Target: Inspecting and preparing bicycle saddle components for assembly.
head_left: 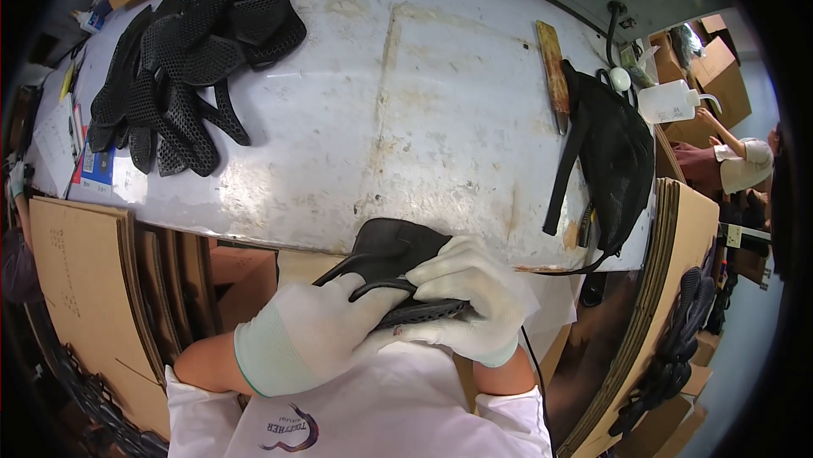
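Pinching a black piece (400, 245) in left hand (318, 333) and right hand (476, 290), midway I'd guess, but can't tell if the mesh pile (179, 60), beyond the grip leftward, is done or waiting.

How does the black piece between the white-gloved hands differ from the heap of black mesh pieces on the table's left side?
The black piece is held by the white-gloved left hand and right hand, while the heap of black mesh pieces lies on the pale, stained table. The piece takes up less room than the heap. The piece's upper part looks smooth; the heap shows many holes. Both are black.
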### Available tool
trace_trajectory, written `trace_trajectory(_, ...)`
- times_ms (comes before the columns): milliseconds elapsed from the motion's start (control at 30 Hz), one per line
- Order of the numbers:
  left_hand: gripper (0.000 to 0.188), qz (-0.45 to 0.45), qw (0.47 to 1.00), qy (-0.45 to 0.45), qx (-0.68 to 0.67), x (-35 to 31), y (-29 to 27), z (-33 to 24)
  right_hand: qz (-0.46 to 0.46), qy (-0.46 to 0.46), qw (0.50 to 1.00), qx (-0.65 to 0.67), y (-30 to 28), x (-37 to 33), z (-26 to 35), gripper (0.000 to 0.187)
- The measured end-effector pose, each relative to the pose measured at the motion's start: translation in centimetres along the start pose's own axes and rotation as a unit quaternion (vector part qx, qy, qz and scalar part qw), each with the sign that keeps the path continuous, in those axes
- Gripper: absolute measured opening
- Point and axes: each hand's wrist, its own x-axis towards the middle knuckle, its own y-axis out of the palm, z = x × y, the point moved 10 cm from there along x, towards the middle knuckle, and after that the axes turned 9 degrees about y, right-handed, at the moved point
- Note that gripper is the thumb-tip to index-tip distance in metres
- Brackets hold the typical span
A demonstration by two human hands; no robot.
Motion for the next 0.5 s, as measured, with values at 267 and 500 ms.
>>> trace_trajectory(267, 0.038, 0.000, 0.982, -0.033, 0.187, -0.4, 2.0, -1.6, 0.035, 0.031, 0.997, 0.054, -0.7, 0.6, -0.7, 0.043)
trace_trajectory(500, 0.037, -0.010, 0.977, -0.037, 0.207, -0.6, 1.6, -1.6, 0.055, 0.050, 0.997, 0.021, -0.2, 0.6, -0.3, 0.041)
